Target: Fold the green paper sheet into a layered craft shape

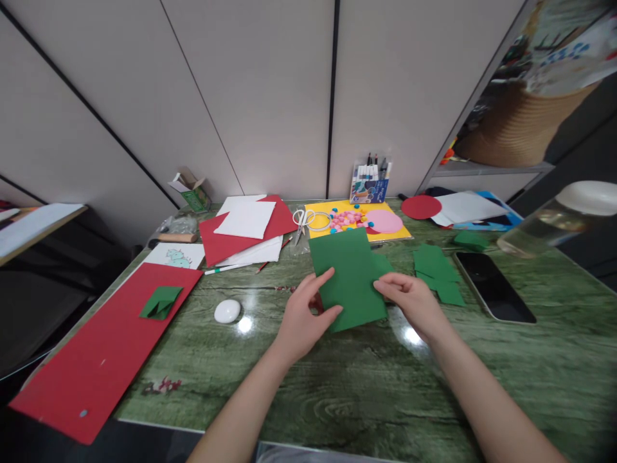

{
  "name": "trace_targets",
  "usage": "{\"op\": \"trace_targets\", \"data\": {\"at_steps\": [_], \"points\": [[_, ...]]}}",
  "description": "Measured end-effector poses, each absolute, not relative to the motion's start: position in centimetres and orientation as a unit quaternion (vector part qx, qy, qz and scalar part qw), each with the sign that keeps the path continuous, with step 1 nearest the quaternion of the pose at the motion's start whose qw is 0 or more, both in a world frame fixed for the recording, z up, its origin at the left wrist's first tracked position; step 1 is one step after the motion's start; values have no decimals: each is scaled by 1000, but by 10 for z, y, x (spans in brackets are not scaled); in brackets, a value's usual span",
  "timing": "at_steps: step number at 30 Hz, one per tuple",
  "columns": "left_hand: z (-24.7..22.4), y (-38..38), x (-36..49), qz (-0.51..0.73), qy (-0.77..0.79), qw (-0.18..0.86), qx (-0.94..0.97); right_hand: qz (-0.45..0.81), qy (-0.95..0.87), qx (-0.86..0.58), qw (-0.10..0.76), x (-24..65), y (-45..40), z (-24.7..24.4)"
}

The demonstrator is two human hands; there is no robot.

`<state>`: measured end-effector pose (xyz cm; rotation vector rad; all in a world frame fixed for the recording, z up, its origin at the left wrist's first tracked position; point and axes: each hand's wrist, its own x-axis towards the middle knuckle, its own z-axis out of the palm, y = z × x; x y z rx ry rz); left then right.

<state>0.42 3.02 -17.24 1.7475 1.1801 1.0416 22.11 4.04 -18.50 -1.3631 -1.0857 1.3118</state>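
Note:
A green paper sheet (349, 276) is held a little above the table between both hands. My left hand (308, 312) grips its left edge, thumb and a finger on the front face, other fingers behind it. At the right edge, my right hand (409, 296) pinches the sheet between thumb and fingertips. Part of another green piece (381, 262) shows behind the sheet's upper right. Several green pieces (436, 270) lie to the right of the hands. A folded green piece (162, 302) rests on the long red paper (103, 354) at the left.
Scissors (301, 225) and pompoms on a yellow sheet (393, 209) lie behind the hands. A phone (494, 286) and a clear bottle (540, 225) are at the right, a white oval object (227, 311) at the left. Red and white papers (248, 218) lie near the wall.

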Motion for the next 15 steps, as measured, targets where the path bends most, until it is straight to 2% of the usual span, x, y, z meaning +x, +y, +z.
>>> {"op": "trace_targets", "data": {"at_steps": [15], "points": [[-174,32,4,413,476,374,681,496,-488,-565,443,221,38,-184]]}}
